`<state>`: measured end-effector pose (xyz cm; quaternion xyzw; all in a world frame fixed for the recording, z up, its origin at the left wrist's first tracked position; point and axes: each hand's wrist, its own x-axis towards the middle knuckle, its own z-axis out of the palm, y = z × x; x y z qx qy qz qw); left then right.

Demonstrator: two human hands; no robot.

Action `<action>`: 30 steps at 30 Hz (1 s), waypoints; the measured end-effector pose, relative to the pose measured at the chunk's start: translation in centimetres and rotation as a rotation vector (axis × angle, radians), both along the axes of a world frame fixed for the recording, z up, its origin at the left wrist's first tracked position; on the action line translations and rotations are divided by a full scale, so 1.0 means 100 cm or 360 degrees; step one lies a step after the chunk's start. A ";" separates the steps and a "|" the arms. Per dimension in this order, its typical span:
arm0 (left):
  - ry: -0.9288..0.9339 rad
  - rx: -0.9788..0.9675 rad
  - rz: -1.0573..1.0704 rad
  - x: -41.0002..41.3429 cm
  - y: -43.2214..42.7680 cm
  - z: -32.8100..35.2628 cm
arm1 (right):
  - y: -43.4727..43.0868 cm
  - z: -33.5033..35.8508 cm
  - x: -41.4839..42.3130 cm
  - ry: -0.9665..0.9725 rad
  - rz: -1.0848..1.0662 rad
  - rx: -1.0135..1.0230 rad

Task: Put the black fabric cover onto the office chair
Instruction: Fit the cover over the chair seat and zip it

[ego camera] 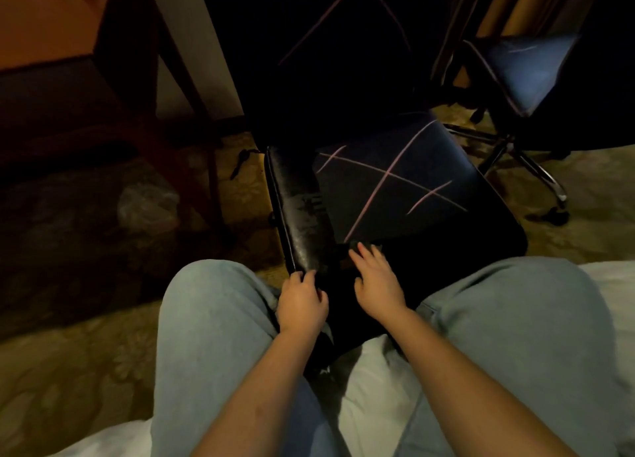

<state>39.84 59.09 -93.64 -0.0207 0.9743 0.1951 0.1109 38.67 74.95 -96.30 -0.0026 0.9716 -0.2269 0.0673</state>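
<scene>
The office chair (295,202) stands in front of my knees, with worn glossy black leather showing along the seat's left side. A black fabric cover (395,181) with thin pink crossing lines lies over the middle and right of the seat, and the backrest above is covered too. My left hand (301,303) curls its fingers round the dark cover edge at the seat's front left corner. My right hand (376,279) rests on the cover at the seat's front edge, its fingers spread and nearly straight.
A second chair (522,68) with a similar cover stands at the back right on a chrome wheeled base (536,171). A dark wooden desk (86,89) is at the left, with a crumpled plastic bag (147,202) on the patterned carpet. White bedding (374,398) lies under me.
</scene>
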 end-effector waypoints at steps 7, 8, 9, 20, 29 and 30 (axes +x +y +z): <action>-0.0003 0.0019 -0.0001 -0.001 0.000 0.001 | 0.037 -0.007 0.004 0.0115 -0.0164 -0.0002; 0.0001 0.0016 -0.0003 -0.002 -0.001 0.001 | 0.044 -0.008 0.005 0.0125 -0.0283 0.0003; 0.0001 0.0010 -0.0003 -0.003 -0.001 0.001 | 0.052 -0.009 0.007 0.0126 -0.0422 0.0004; -0.0033 -0.0047 -0.0036 -0.003 0.001 0.005 | 0.041 -0.004 -0.005 0.0068 -0.1154 -0.0175; -0.0049 -0.0065 -0.0073 0.001 -0.001 0.006 | -0.007 -0.004 -0.003 0.0044 -0.0089 0.0020; -0.0052 -0.0060 -0.0076 0.000 -0.001 0.006 | -0.001 -0.004 -0.003 0.0054 -0.0043 0.0009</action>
